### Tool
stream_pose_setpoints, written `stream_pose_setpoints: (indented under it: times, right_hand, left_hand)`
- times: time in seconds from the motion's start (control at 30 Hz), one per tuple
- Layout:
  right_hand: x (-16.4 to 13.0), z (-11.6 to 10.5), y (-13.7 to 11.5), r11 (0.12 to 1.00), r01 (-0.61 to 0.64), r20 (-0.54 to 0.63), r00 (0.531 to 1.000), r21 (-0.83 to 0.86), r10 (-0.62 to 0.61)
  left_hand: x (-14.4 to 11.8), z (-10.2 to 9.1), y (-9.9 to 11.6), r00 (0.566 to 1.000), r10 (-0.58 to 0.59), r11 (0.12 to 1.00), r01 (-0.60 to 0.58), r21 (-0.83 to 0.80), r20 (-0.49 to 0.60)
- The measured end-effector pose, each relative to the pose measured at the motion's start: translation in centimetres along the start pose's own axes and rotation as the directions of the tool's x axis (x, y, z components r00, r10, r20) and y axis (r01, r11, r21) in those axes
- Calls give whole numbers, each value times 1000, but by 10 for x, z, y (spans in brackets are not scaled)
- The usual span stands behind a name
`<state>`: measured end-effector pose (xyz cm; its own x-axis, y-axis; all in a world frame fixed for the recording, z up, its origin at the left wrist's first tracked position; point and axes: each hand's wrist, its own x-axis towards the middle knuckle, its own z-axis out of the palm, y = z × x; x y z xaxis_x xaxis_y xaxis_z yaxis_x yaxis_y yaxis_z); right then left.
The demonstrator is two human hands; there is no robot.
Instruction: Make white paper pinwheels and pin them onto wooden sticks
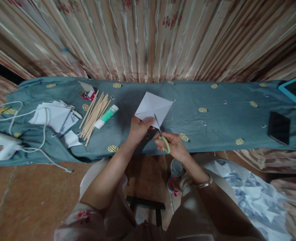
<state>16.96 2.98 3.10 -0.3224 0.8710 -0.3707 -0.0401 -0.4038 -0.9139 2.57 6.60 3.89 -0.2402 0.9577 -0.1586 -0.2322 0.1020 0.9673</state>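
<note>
Currently left hand (138, 129) has its grip clamped on the white paper sheet (153, 107) above the tabletop (213, 127); right hand (174, 145) closed around green-handled scissors (162, 134), blades at the paper's lower edge.

White paper (153, 106), green-handled scissors (163, 137)

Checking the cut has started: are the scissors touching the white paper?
Touching. The head view shows the scissors blades meeting the white paper at its lower edge.
</note>
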Motion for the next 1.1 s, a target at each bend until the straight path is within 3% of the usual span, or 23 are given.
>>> stream_pose_setpoints:
  times: [1.1]
  right_hand:
    - [1,0,0,1000,8,2,1000,18,-8]
  left_hand:
    - [-1,-1,0,1000,11,1000,-11,20,15]
